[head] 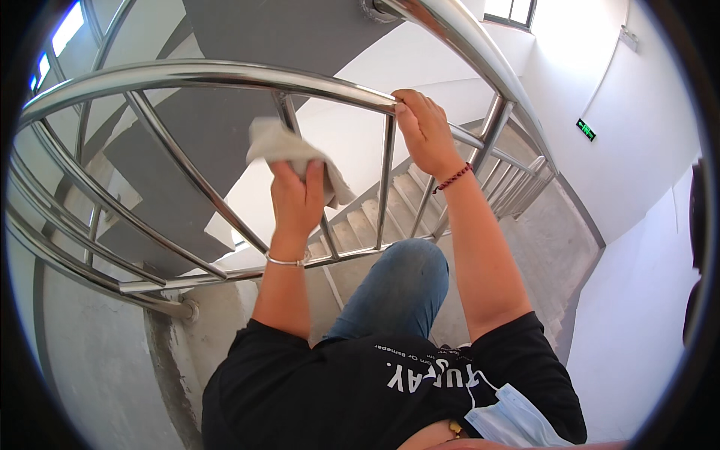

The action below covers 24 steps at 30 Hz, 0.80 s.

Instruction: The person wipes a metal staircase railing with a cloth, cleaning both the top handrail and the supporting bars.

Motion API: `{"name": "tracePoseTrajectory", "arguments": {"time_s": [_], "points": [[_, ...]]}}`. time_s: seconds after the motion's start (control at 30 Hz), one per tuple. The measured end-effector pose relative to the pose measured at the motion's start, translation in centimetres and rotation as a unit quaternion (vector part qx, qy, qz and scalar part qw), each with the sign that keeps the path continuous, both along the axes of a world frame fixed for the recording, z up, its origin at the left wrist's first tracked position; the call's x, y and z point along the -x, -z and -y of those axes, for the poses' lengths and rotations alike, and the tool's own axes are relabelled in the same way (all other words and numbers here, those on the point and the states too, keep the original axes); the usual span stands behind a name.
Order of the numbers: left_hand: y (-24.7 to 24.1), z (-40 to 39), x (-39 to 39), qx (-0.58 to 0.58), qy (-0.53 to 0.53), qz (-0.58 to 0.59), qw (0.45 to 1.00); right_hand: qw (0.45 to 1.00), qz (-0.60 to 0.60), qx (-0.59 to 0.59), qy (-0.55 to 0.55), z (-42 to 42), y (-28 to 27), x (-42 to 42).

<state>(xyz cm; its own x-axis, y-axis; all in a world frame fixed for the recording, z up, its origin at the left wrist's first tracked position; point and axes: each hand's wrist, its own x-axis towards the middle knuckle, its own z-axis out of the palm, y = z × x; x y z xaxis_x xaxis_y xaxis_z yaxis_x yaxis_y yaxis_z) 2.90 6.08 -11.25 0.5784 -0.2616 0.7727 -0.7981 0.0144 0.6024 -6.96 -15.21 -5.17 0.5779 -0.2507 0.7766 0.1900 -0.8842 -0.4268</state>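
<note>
My left hand (297,197) grips a pale beige cloth (284,143), slightly blurred, with the thumb and fingers pinched into its lower side. The cloth lies against an upright metal baluster (288,109) and covers part of it, just below the handrail. My right hand (424,132) is wrapped over the shiny stainless steel handrail (242,76), near the top of another baluster (386,169). The bottom rail (247,274) of the railing runs below both hands, close to my bent knee (402,281) in blue jeans.
Concrete stairs (365,222) descend beyond the balusters. A thick steel newel post (492,126) and a second handrail (478,45) stand at the right. A concrete landing (540,253) extends to the right, beside a white wall with a green exit sign (585,129). A light blue face mask (512,419) hangs at my chest.
</note>
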Motion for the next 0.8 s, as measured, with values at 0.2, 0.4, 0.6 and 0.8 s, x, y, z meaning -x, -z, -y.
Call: {"name": "tracePoseTrajectory", "arguments": {"time_s": [0.2, 0.4, 0.6, 0.8], "points": [[-7.6, 0.8, -2.6, 0.017, 0.032, 0.045, 0.998, 1.0, -0.006, -0.003, 0.004, 0.0, -0.1, 0.0], [-7.3, 2.1, -1.9, 0.163, 0.146, 0.008, 0.976, 1.0, 0.0, -0.001, -0.001, -0.1, 0.0, -0.3], [-5.0, 1.7, -1.7, 0.118, 0.162, -0.074, 0.977, 0.999, -0.028, -0.024, 0.02, -0.3, 0.1, 0.1], [2.1, 1.0, -1.2, 0.107, 0.213, -0.207, 0.949, 0.994, 0.013, 0.102, 0.033, -1.4, -1.3, 1.0]]}}
